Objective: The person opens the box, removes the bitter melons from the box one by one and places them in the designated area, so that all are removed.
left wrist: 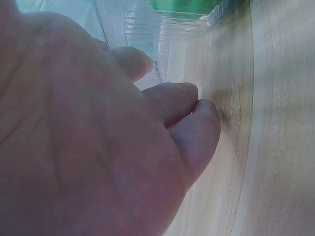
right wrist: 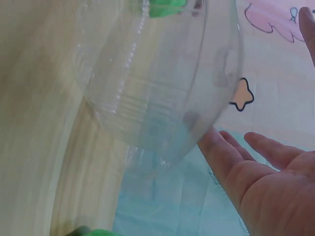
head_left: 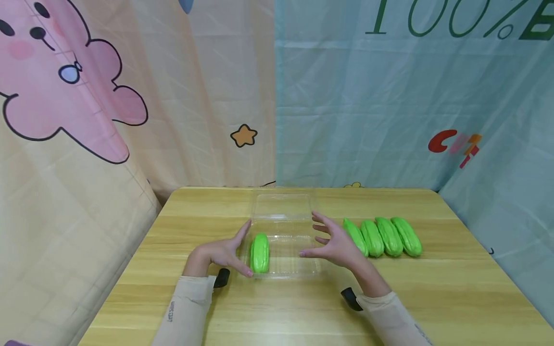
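Note:
A clear plastic box (head_left: 283,276) stands on the table, its hinged lid (head_left: 283,205) folded back at the far side. One bright green, ridged, elongated fruit-like piece (head_left: 259,253) lies inside at the left end. My left hand (head_left: 221,252) is at the box's left side, thumb and fingers spread; in the left wrist view the box wall (left wrist: 147,24) is beyond the fingers. At the right side is my right hand (head_left: 336,244), fingers spread. The right wrist view has a fingertip at the edge of the clear plastic (right wrist: 147,98); firm contact is hard to tell.
Several more green pieces (head_left: 389,236) lie side by side on the wooden table (head_left: 277,312), right of the box and just beyond the right hand. A printed curtain (head_left: 346,105) hangs behind the table's far edge.

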Tool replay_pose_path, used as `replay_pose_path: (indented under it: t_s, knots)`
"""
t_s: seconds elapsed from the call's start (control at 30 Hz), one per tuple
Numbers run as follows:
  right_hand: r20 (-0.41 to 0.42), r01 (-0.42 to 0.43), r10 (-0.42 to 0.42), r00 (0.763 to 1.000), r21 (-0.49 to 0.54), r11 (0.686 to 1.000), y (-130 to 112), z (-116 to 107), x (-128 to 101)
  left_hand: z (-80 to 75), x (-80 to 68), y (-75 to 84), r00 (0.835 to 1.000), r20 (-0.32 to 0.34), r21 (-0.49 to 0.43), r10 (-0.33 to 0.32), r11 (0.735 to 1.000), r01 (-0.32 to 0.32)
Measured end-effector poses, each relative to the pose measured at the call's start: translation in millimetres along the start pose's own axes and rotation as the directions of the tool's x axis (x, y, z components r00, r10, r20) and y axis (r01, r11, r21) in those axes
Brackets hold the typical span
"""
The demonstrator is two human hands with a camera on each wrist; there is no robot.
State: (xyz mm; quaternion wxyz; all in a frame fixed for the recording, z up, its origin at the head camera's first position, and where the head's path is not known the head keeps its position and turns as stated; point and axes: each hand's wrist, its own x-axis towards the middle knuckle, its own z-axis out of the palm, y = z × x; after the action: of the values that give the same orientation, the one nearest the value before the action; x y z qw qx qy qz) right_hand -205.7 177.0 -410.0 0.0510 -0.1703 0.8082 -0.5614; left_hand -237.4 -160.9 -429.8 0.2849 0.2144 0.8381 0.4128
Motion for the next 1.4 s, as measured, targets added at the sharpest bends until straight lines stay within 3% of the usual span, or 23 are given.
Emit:
replay_pose_path:
  t_s: [0.6, 1.4]
  knots:
    - [0.072, 0.022, -0.020, 0.997, -0.023, 0.999, 3.2, 27.4, 3.3, 0.5, -0.8, 1.0, 1.000, -0.010, 0.011, -0.017, 1.000, 0.017]
    - [0.227, 0.035, -0.016, 0.974, -0.078, 0.996, 0.8, 75.5, 33.5, -1.1, -0.3, 3.0, 1.000, -0.004, 0.038, -0.007, 0.999, 0.007]
